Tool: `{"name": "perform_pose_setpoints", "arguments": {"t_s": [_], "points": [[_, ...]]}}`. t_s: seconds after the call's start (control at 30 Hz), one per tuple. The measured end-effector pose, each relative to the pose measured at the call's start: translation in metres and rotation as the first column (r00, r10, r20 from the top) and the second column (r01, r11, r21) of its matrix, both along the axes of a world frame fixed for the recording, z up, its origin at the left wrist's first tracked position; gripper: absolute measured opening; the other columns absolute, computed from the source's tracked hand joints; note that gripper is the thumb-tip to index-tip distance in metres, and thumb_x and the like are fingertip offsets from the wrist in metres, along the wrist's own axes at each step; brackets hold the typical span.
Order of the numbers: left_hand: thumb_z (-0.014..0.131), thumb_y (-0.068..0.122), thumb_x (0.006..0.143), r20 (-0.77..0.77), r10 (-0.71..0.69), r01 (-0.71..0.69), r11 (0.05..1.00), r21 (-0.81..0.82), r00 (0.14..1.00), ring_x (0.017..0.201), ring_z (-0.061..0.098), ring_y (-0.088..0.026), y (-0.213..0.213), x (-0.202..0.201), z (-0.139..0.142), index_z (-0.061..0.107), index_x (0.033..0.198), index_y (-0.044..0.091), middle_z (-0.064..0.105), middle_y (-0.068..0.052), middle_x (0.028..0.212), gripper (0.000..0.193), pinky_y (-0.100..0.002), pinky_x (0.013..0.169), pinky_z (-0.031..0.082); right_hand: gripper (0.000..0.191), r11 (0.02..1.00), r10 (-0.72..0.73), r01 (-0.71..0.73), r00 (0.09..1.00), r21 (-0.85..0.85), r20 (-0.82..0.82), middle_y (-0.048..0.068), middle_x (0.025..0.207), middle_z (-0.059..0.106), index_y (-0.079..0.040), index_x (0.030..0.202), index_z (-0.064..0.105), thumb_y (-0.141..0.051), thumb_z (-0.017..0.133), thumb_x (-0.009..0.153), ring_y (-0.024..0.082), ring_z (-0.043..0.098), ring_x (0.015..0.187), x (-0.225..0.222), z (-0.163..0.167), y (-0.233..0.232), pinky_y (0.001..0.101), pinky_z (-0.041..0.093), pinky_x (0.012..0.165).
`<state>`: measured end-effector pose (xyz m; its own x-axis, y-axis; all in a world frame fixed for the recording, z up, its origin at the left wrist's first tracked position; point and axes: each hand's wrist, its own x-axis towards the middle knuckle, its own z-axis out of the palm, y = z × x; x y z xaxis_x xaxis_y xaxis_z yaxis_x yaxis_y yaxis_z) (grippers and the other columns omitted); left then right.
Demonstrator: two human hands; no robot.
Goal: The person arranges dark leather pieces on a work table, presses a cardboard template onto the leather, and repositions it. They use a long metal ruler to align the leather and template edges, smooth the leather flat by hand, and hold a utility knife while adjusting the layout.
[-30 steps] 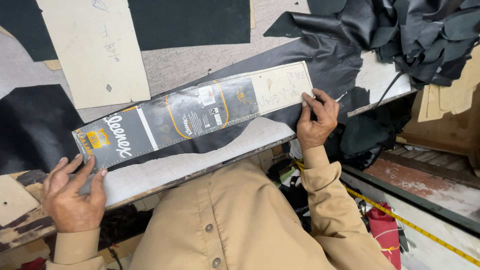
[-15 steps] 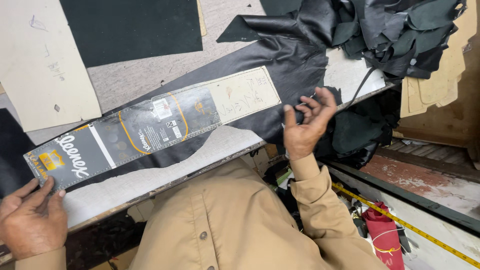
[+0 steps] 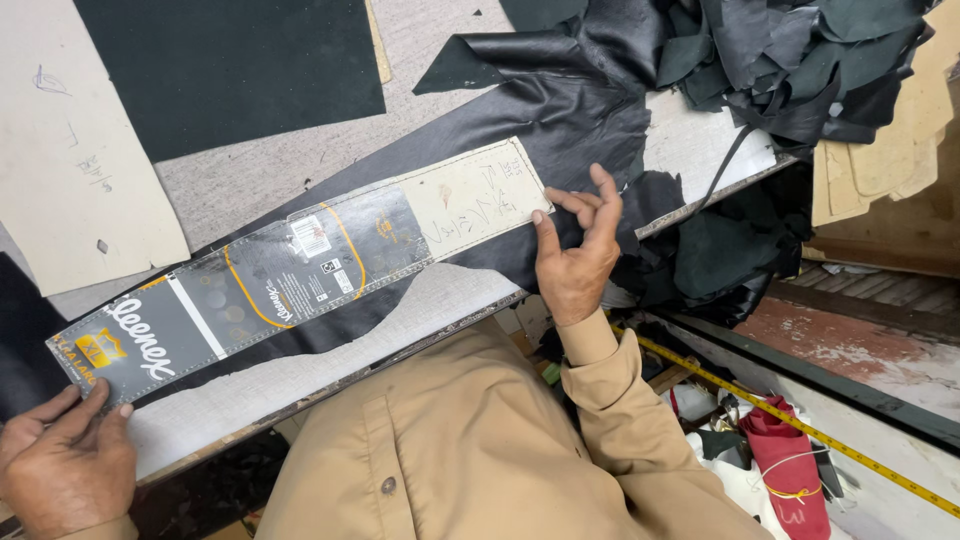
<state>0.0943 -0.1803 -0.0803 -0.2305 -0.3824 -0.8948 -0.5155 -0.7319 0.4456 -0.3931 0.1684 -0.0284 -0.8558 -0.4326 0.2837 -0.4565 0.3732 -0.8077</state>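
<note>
- The grey tabletop (image 3: 280,170) carries black leather sheets (image 3: 560,110), a pale card (image 3: 70,180) and a scrap heap (image 3: 800,50).
- The long cardboard strip (image 3: 300,275), cut from a dark printed package with a plain beige end, has slid leftward since a second ago.
- The left hand (image 3: 65,465) has dropped to its near corner, grip loosely apart, fingertips touching.
- The right hand (image 3: 578,255) has shifted to the beige end, fingers apart, one fingertip pressing its edge.

Tan button-front work shirt, long sleeves.
Plain khaki cloth with a stitched placket and one dark round button (image 3: 387,485); sleeves ending in cuffs at both wrists, right cuff (image 3: 590,340) folded and creased; bare left hand (image 3: 62,462) and right hand (image 3: 578,250), no gloves.
</note>
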Motion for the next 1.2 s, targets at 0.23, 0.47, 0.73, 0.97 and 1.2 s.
{"name": "perform_pose_setpoints", "arguments": {"t_s": [0.23, 0.47, 0.73, 0.97, 1.2], "points": [[0.063, 0.028, 0.097, 0.229, -0.1, 0.163, 0.947, -0.276, 0.968, 0.109, 0.071, -0.02, 0.004, -0.007, -0.009, 0.066, 0.131, 0.006, 0.069, -0.018, 0.124, 0.04, -0.038, 0.098, 0.055, 0.039, 0.891, 0.266, -0.366, 0.9, -0.269, -0.344, 0.009, 0.103, 0.066, -0.006, 0.121, 0.055, 0.011, 0.072, 0.091, 0.022, 0.073, 0.095, 0.059, 0.063, -0.006, 0.0333, 0.065, 0.08], [0.075, -0.01, 0.097, 0.31, -0.294, 0.42, 0.476, -0.773, 0.904, 0.11, 0.071, -0.023, 0.046, 0.022, -0.019, 0.066, 0.132, -0.01, 0.068, -0.027, 0.126, 0.037, -0.029, 0.101, 0.057, 0.024, 0.809, 0.49, -0.549, 0.827, -0.21, -0.276, 0.007, 0.11, 0.07, -0.005, 0.106, 0.069, 0.004, 0.081, 0.088, 0.026, 0.075, 0.101, 0.073, 0.059, -0.009, 0.0364, 0.063, 0.092], [0.073, -0.016, 0.094, 0.289, -0.246, 0.353, 0.282, -0.892, 0.925, 0.119, 0.069, -0.026, 0.062, 0.017, -0.016, 0.069, 0.125, -0.01, 0.06, -0.024, 0.137, 0.032, -0.032, 0.109, 0.058, 0.05, 0.966, 0.157, -0.093, 0.953, -0.242, 0.26, 0.017, 0.125, 0.075, -0.003, 0.148, 0.045, 0.009, 0.053, 0.1, 0.019, 0.057, 0.118, -0.012, 0.021, 0.017, 0.0318, 0.042, 0.114], [0.069, -0.004, 0.097, 0.344, -0.24, 0.413, 0.375, -0.83, 0.908, 0.114, 0.069, -0.024, 0.055, 0.01, -0.011, 0.067, 0.129, -0.005, 0.061, -0.023, 0.134, 0.032, -0.034, 0.103, 0.057, 0.052, 0.952, 0.221, -0.202, 0.974, 0.23, -0.058, 0.003, 0.126, 0.078, -0.005, 0.147, 0.052, 0.003, 0.064, 0.096, 0.023, 0.057, 0.116, -0.035, -0.001, 0.026, 0.0353, 0.036, 0.109], [0.051, 0.032, 0.109, 0.087, 0.059, -0.069, 0.991, 0.115, 0.994, 0.113, 0.066, -0.018, -0.005, -0.002, -0.004, 0.061, 0.14, 0.007, 0.067, -0.02, 0.129, 0.041, -0.04, 0.098, 0.051, 0.029, 0.97, 0.137, -0.107, 0.982, 0.219, -0.126, 0.0, 0.117, 0.078, -0.013, 0.12, 0.077, -0.005, 0.079, 0.092, 0.021, 0.057, 0.108, -0.025, -0.009, 0.016, 0.0332, 0.039, 0.101]]}}
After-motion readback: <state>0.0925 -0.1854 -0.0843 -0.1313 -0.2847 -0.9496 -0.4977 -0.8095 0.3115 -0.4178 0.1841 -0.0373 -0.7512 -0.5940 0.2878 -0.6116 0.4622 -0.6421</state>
